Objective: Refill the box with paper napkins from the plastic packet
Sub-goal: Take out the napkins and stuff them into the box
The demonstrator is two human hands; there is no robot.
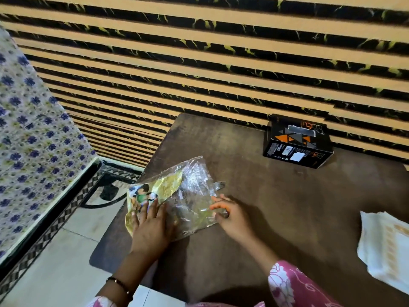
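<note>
Crinkly clear plastic packet with yellow printed label (177,196) pinned flat on dark brown surface (276,207) by left hand (150,227), fingers spread straight, nothing gripped, probably so it won't slide. Right hand (230,216) curled at packet's edge, film apparently pinched. White napkin stack (385,247) parked well right; black box with orange triangles (297,142) left by wall, not yet filled.

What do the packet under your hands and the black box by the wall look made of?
The packet: thin clear plastic film, glossy and crinkled, with a printed yellow panel. The black box: apparently printed cardboard, matte, with sharp folded edges and a slot on top.
</note>
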